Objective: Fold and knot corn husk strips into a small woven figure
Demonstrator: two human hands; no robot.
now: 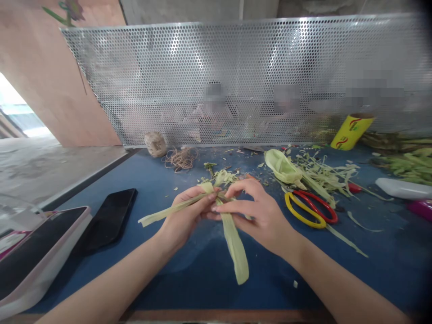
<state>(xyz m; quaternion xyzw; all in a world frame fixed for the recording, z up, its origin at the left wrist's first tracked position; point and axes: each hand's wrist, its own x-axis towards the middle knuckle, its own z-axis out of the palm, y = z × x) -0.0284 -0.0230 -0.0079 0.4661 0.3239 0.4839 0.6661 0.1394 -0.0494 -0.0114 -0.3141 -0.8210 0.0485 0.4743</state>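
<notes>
My left hand [182, 213] pinches pale green strips that look like corn husk, near where they cross. One strip [158, 216] sticks out to the left past its thumb. A wider husk strip [235, 254] hangs from the crossing toward the table's front edge. My right hand [261, 211] is curled over the same crossing, its thumb and fingers closed about the strips. The crossing itself is partly covered by fingers. Beyond the hands lie small green pieces [209, 167]. To the right rest scissors with a yellow handle loop [289, 208] and a red one.
A husk bundle [281, 166] and shredded strips [329, 173] lie at the right. A yellow tube [351, 132], twine [180, 159] and a whitish lump [155, 144] stand by the perforated metal screen [236, 58]. A phone [111, 216] and a light-framed device [43, 252] lie left.
</notes>
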